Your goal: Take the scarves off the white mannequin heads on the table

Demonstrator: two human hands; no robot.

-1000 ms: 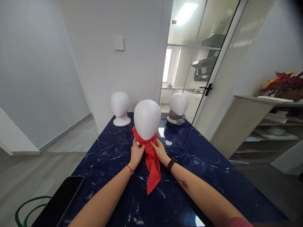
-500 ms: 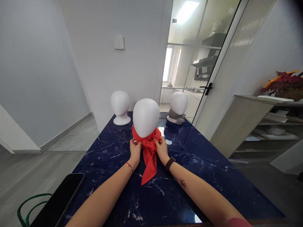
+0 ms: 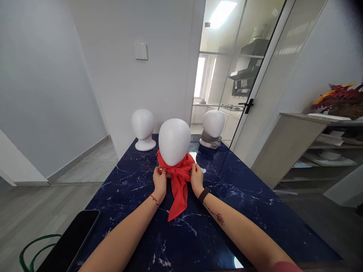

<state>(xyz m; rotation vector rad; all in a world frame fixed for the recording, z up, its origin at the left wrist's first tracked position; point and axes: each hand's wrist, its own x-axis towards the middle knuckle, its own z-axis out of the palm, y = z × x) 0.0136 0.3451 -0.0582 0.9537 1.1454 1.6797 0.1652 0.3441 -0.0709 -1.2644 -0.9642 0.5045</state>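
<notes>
A red scarf is wrapped around the neck of a white mannequin head standing on the table. Its front is gathered into a knot, and one long pointed tail hangs down onto the tabletop. At the scarf's left side, my left hand pinches the cloth between thumb and fingers. My right hand grips the fabric on the right side of the knot. The mannequin's base is mostly hidden behind the cloth and hands.
Behind on the dark blue marbled table stand a bare mannequin head at left and another at right wearing a grey scarf. A black phone with a green cord lies at the near left.
My right hand has moved slightly right, drawing scarf cloth outward from the knot. My left hand has also shifted a little left along the scarf. The view has tilted slightly.
</notes>
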